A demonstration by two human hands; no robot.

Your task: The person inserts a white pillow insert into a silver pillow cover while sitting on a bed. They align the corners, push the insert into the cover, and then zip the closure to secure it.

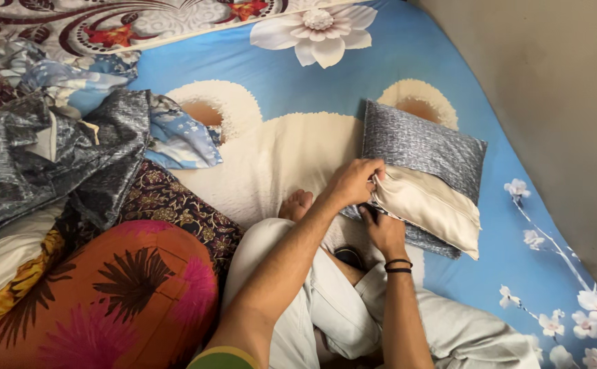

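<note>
A cream pillow (431, 208) lies half inside a grey woven pillow cover (421, 147) on the blue flowered bed sheet (394, 61). My left hand (354, 181) pinches the cover's open edge where the pillow sticks out. Just below it, my right hand (382, 231), with dark bands on the wrist, grips the lower edge of the same opening. Both arms reach across my lap in pale trousers, and a bare foot shows beside the left hand.
A heap of grey shiny fabric (45, 157) and blue patterned cloth (182, 137) lies at the left. An orange and pink patterned bolster (120, 301) sits at the lower left on dark brown printed cloth. A plain wall (558, 82) borders the bed on the right.
</note>
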